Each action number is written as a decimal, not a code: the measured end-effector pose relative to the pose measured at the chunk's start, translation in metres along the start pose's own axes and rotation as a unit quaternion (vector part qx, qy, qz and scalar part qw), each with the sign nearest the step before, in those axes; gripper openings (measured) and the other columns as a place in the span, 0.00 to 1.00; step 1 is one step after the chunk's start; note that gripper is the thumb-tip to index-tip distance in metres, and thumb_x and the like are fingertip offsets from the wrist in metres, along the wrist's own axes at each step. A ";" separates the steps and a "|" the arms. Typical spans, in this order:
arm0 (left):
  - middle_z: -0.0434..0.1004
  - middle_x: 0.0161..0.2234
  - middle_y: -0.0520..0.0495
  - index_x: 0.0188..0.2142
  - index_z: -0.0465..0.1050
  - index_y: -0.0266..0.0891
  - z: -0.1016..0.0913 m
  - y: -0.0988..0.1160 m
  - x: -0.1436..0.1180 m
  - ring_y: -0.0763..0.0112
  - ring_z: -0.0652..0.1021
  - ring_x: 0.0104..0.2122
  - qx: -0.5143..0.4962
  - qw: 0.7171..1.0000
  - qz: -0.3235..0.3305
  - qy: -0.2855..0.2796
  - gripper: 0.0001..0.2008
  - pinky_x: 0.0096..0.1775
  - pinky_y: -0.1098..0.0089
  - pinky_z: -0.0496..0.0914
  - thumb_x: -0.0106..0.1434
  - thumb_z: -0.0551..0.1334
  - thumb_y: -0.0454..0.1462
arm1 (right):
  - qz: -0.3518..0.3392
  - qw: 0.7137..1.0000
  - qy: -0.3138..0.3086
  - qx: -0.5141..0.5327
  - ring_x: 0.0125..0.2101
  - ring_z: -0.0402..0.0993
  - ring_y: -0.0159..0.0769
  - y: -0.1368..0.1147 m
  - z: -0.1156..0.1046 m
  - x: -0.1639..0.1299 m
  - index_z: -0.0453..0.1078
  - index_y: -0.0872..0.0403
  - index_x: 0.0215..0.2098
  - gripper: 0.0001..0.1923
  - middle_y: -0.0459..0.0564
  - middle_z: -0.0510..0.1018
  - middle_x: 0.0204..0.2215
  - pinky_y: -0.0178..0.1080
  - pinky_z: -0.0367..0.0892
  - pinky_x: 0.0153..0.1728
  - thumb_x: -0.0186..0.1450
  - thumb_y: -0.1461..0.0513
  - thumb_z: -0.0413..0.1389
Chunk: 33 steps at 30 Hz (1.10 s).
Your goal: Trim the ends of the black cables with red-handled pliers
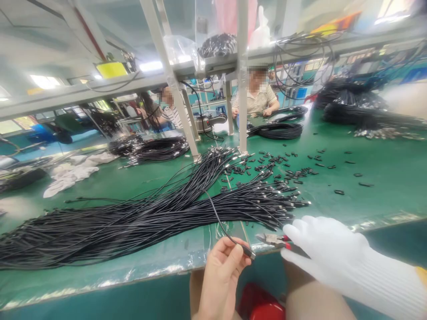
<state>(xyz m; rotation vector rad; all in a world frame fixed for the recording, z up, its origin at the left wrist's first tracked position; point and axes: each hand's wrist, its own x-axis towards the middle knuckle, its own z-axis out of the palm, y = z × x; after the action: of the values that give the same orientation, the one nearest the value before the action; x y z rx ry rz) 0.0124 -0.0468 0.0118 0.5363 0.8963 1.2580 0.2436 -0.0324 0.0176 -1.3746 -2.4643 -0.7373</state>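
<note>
Bare, my left hand (224, 271) pinches a black cable (218, 218) just behind its plug (248, 252), whose metal tip points right. My right hand (325, 249) wears a white knit glove and is closed around red-handled cutting pliers (271, 240). The jaws of the pliers point left toward the plug, apart from it. Both hands are at the front edge of the green table. Behind them lies a wide bundle of black cables (160, 222), most connector ends lying to the right. Small black pieces (300, 173) are scattered beyond those ends.
A metal shelf frame (243, 89) stands on the table (376, 200). Coiled black cables (280, 130) lie behind it, near a person in a striped shirt (255, 98). More cables (363, 111) are piled at the right. White cloth (71, 175) lies at the left.
</note>
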 end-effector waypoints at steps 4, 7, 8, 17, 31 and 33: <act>0.84 0.31 0.49 0.30 0.82 0.36 0.001 -0.001 0.001 0.75 0.80 0.28 0.009 1.000 0.010 -0.003 0.16 0.35 0.75 0.75 0.49 0.82 0.41 | 0.006 1.000 0.016 0.018 0.27 0.74 0.49 -0.005 -0.004 -0.004 0.72 0.52 0.39 0.14 0.52 0.75 0.30 0.42 0.59 0.28 0.63 0.51 0.60; 0.84 0.31 0.48 0.30 0.82 0.36 0.004 -0.002 0.002 0.75 0.80 0.27 0.012 1.000 0.021 -0.001 0.16 0.35 0.74 0.75 0.49 0.82 0.42 | 0.023 0.999 0.029 0.024 0.26 0.72 0.46 -0.012 -0.009 -0.002 0.71 0.52 0.37 0.13 0.50 0.75 0.28 0.41 0.59 0.27 0.61 0.52 0.60; 0.84 0.31 0.48 0.30 0.82 0.36 0.005 -0.003 0.002 0.75 0.80 0.27 0.014 1.000 0.023 -0.002 0.16 0.35 0.74 0.75 0.49 0.82 0.42 | 0.022 0.999 0.037 0.019 0.26 0.72 0.46 -0.014 -0.011 -0.001 0.72 0.52 0.38 0.13 0.51 0.75 0.28 0.41 0.59 0.27 0.60 0.53 0.60; 0.85 0.30 0.47 0.30 0.82 0.35 0.009 -0.007 0.002 0.73 0.80 0.27 0.014 0.998 0.056 0.007 0.17 0.35 0.73 0.74 0.50 0.81 0.44 | 0.023 0.995 0.089 -0.039 0.29 0.69 0.44 -0.021 -0.014 0.011 0.74 0.57 0.45 0.26 0.50 0.77 0.29 0.44 0.55 0.31 0.56 0.49 0.65; 0.82 0.30 0.51 0.31 0.79 0.38 0.009 -0.010 0.008 0.74 0.77 0.28 0.014 0.993 0.119 0.022 0.16 0.35 0.73 0.75 0.54 0.79 0.45 | 0.012 0.998 0.063 -0.006 0.22 0.64 0.41 -0.021 -0.010 0.013 0.63 0.47 0.27 0.14 0.45 0.70 0.20 0.42 0.46 0.27 0.61 0.51 0.61; 0.80 0.30 0.52 0.32 0.79 0.38 0.007 -0.010 0.008 0.76 0.76 0.27 0.029 0.992 0.121 0.002 0.16 0.34 0.74 0.73 0.56 0.77 0.46 | 0.021 0.999 0.048 0.010 0.20 0.66 0.43 -0.021 -0.008 0.012 0.64 0.47 0.25 0.14 0.46 0.71 0.20 0.41 0.45 0.26 0.59 0.52 0.62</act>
<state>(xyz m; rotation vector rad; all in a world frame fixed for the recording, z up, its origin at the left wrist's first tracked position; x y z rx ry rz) 0.0242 -0.0405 0.0055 0.7053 0.8935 1.4559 0.2186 -0.0371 0.0228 -1.3470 -2.3560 -0.7492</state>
